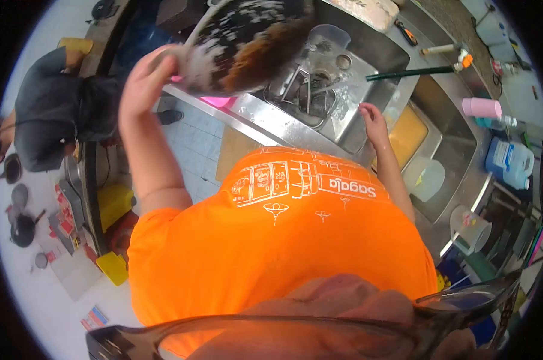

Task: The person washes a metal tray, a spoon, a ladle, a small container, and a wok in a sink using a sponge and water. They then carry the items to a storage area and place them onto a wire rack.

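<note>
My left hand (148, 81) grips the edge of a large round pan (247, 45), blackened with whitish and brown patches. The pan is raised and tilted beside the sink, blurred at its far side. My right hand (376, 127) hovers by the divider between two basins, fingers loosely bent, with nothing visible in it. Below and ahead of it, the steel sink basin (358, 108) contains a wire rack (304, 99), some dark metal pieces and a clear plastic container (330, 37). Water runs from a dark green tube (409, 73) into this basin.
The right basin has an orange-brown tray (406, 135) and a translucent tub (426, 179). A pink cup (481, 108), a blue jug (508, 162) and a clear pitcher (471, 228) stand farther right. At left, a person in dark clothes (49, 108) bends near a counter.
</note>
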Action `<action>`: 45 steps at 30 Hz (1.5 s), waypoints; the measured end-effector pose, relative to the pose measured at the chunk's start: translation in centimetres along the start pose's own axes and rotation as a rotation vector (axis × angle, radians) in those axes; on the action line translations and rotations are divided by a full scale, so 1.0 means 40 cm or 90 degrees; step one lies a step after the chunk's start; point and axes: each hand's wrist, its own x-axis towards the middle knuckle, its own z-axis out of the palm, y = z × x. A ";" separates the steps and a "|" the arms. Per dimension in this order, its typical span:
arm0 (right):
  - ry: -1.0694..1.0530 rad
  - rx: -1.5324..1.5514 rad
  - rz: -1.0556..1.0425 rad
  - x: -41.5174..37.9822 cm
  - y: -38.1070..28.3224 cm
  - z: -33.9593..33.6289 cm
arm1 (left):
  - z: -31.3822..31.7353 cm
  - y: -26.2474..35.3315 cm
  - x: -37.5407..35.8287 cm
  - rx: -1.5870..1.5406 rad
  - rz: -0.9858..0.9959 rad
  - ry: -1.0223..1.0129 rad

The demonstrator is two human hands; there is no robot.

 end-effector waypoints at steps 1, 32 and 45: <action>0.002 0.015 -0.003 0.009 -0.005 0.006 | -0.041 0.020 -0.026 0.123 0.061 -0.040; -0.138 0.053 0.526 0.221 0.045 0.322 | 0.081 -0.362 -0.203 0.718 0.024 0.136; 0.152 0.143 0.297 0.332 0.319 0.206 | 0.109 -0.364 -0.266 0.667 0.044 0.244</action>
